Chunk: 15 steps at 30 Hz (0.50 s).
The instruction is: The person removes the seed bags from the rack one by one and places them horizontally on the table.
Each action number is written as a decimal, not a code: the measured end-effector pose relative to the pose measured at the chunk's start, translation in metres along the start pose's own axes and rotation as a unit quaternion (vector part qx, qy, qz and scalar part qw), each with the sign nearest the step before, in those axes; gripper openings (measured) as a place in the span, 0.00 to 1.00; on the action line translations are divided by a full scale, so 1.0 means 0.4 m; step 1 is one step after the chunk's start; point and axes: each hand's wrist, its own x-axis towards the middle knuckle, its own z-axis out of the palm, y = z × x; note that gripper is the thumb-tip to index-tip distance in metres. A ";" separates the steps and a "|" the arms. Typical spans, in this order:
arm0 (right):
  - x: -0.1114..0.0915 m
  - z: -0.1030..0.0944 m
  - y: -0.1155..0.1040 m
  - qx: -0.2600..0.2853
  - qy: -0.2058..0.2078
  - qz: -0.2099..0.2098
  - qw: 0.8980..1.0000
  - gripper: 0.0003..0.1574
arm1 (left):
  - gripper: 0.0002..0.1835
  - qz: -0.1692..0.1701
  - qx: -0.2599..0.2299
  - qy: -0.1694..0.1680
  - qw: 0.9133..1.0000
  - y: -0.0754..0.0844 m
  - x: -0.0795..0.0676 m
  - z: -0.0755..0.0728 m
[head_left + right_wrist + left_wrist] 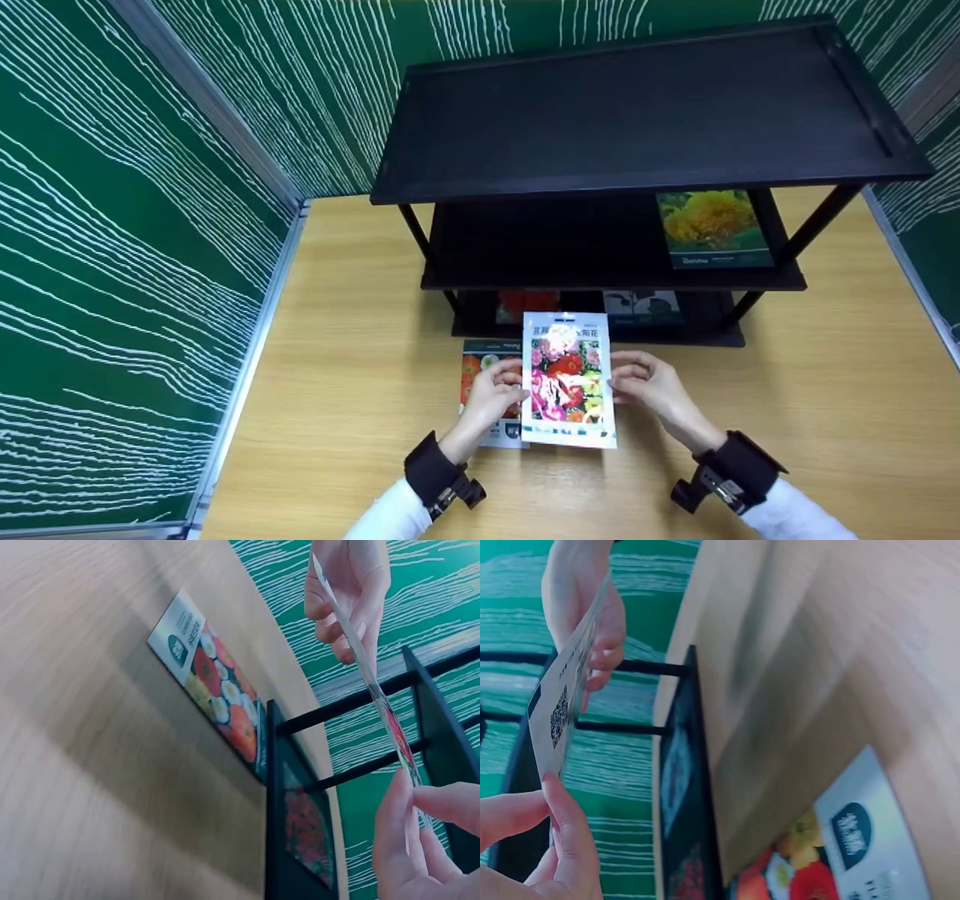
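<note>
A white-bordered seed packet [568, 382] printed with pink, red and yellow flowers is held up off the table between both hands. My left hand [491, 401] pinches its left edge, and my right hand [658, 391] pinches the right edge. In the left wrist view the packet's back [559, 716] shows a printed square code. Partly hidden beneath it in the head view, a second seed packet [472, 367] with orange and white flowers lies flat on the table, in front of the shelf.
A black three-tier shelf [637, 120] stands at the back. Its middle tier bears a yellow-flower packet [712, 225]. On the lowest tier lie a red-flower packet [517, 304] and a grey one with a plant silhouette [641, 304]. Green, white-streaked panels [112, 225] border the wooden table [337, 390].
</note>
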 end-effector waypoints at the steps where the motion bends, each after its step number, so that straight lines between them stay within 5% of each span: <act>1: -0.015 0.019 -0.036 -0.007 -0.002 0.004 1.000 0.32 | 0.25 -0.003 0.001 0.002 1.000 -0.004 0.003 0.000; 4: -0.043 0.058 -0.102 -0.027 0.021 0.034 0.999 0.33 | 0.24 -0.013 0.004 0.008 1.000 -0.009 0.005 0.000; 10: -0.002 0.026 -0.004 -0.013 0.011 0.030 0.999 0.29 | 0.23 -0.029 0.018 0.021 0.999 0.013 -0.015 0.005; 15: -0.011 0.055 -0.028 -0.012 0.028 0.046 0.998 0.29 | 0.22 -0.027 0.030 0.026 0.999 0.013 -0.021 0.006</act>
